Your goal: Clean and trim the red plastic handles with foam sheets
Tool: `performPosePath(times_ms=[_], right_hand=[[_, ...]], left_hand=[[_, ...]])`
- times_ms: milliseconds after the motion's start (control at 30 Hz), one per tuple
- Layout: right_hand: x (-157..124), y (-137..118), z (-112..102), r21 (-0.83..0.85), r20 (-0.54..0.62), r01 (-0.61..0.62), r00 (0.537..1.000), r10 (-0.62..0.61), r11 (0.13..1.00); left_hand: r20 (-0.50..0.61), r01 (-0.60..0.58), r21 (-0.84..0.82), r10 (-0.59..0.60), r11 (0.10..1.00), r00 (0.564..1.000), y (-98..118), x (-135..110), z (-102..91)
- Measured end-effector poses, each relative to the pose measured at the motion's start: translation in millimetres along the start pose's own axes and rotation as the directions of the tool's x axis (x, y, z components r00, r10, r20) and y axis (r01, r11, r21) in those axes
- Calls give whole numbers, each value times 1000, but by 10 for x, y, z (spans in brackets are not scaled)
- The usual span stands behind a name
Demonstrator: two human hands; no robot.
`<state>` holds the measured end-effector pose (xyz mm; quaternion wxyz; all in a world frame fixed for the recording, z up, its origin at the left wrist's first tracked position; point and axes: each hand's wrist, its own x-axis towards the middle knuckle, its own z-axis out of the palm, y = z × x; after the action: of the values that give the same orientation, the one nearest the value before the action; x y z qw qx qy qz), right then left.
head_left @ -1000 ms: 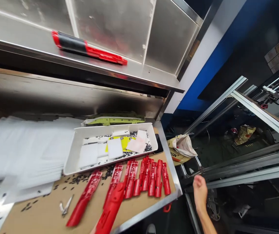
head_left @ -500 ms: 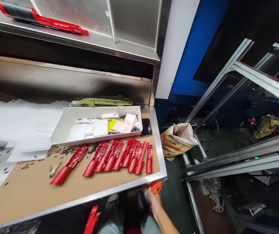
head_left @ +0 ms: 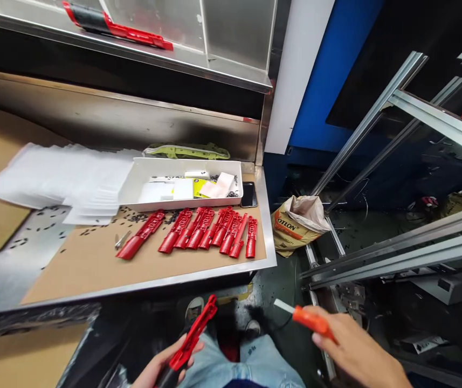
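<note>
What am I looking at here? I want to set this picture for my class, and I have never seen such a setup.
The view comes from a camera worn on a person's head, looking down at their own two hands; there is no machine. The left hand grips a red plastic part over the lap. The right hand holds an orange-handled tool with a pale tip. Ahead stands a steel workbench covered with brown card. On it lie a row of red parts, a white tray holding white and yellow pieces, a stack of white sheets and a dark phone.

Steel workbench (head_left: 269,253), cardboard sheet (head_left: 93,269), red parts (head_left: 210,231), white tray (head_left: 133,188)
</note>
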<state>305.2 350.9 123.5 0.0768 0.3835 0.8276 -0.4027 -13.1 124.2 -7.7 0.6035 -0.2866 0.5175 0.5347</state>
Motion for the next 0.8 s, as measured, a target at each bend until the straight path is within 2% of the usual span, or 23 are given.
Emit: performPosePath(times_ms=[33, 67, 167, 300, 400, 467, 533, 600, 667, 800], right_hand=[[3, -118, 33, -125, 106, 2, 994, 11, 992], [15, -218, 80, -227, 162, 12, 986, 25, 974], [61, -423, 218, -413, 198, 53, 980, 33, 909], [85, -591, 256, -529, 251, 91, 966, 53, 844], [100, -670, 238, -555, 278, 109, 959, 60, 824], [113, -680, 233, -541, 310, 130, 949, 53, 831], [122, -657, 227, -545, 274, 113, 961, 49, 831], [117, -624, 210, -538, 255, 111, 966, 36, 835], [95, -605, 177, -507, 283, 128, 959, 24, 852], [23, -625, 97, -460, 258, 67, 964, 61, 885]], left_hand=[[16, 0, 37, 0, 999, 1000, -6, 56, 5], [30, -4, 70, 2, 998, 1000, -17, 103, 15], [80, -22, 141, 11, 990, 997, -64, 183, 50], [122, -37, 208, 12, 977, 993, -96, 201, 54], [150, -71, 256, 33, 964, 988, -105, 207, 38], [162, -124, 292, 78, 948, 984, -110, 224, 42], [180, -221, 337, 167, 915, 969, -105, 249, 65], [218, -360, 398, 294, 844, 930, -89, 268, 101], [230, -483, 488, 427, 727, 875, -71, 265, 134], [194, -580, 655, 635, 484, 748, -73, 196, 121]])
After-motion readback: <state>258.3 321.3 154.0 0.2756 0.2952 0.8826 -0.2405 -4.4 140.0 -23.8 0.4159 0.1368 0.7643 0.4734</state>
